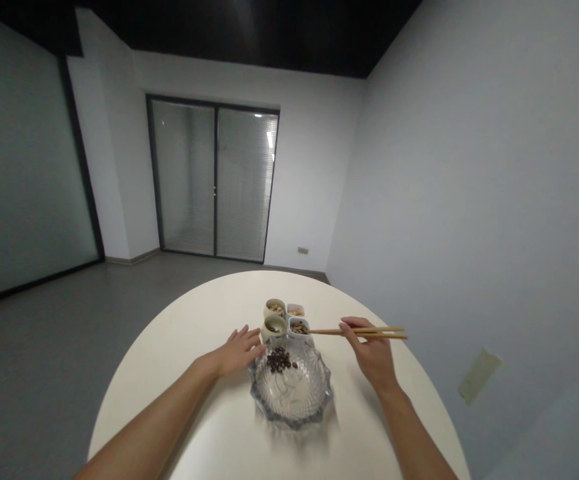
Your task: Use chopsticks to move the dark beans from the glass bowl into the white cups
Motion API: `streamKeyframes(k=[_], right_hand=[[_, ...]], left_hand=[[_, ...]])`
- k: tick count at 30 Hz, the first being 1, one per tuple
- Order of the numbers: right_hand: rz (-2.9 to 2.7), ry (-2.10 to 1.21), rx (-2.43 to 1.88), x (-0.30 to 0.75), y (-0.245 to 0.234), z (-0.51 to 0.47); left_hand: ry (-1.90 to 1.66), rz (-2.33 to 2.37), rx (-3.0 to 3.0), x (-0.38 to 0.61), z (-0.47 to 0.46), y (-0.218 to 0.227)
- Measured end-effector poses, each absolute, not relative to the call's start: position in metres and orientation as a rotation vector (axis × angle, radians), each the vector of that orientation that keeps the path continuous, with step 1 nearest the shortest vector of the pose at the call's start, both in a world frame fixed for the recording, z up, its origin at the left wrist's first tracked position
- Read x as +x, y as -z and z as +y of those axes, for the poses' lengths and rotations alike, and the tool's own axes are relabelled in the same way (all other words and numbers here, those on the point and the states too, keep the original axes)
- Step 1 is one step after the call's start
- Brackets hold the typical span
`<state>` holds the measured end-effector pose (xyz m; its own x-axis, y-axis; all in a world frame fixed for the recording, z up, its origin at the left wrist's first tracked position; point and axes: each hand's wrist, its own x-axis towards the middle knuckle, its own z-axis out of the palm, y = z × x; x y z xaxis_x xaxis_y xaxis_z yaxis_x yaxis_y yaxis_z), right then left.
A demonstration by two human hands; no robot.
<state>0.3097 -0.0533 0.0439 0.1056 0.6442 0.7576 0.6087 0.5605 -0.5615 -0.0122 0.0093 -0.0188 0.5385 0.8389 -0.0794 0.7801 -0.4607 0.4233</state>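
My right hand (369,347) holds a pair of wooden chopsticks (327,331). Their tips reach into the near right white cup (306,333), among small brownish pieces (298,327). My left hand (239,351) lies with fingers spread by the upper left rim of a clear scalloped glass bowl (319,393); whether it touches the rim I cannot tell. Inside the bowl, dark reddish-brown pieces (278,360) are heaped toward the far left. Left of the white cup stands a beige-green cup (269,332) with a little in it.
Behind these two stand another beige-green cup (269,305) with pale pieces and a white cup (295,307) with orange-tan bits. All rest on a round white table (209,300). A wall (494,200) runs along the right; glass doors (214,180) are at the back.
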Motion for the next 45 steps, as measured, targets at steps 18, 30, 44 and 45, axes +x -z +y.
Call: streamKeyframes(k=[18,30,44,45], right_hand=[[-1.736,-0.374,-1.057,0.307,-0.041,-0.056],[-1.869,-0.383,-1.054,0.302,-0.040,-0.056],[-1.855,-0.450,-1.079,0.295,-0.042,-0.060],[-1.832,-0.444,-1.072,0.295,-0.043,-0.060]], left_hand=[[-0.218,1.312,2.380,-0.010,0.011,0.020],[-0.183,1.318,2.386,-0.007,0.011,0.017],[-0.215,1.299,2.388,-0.008,0.012,0.018],[-0.219,1.301,2.382,-0.008,0.012,0.018]])
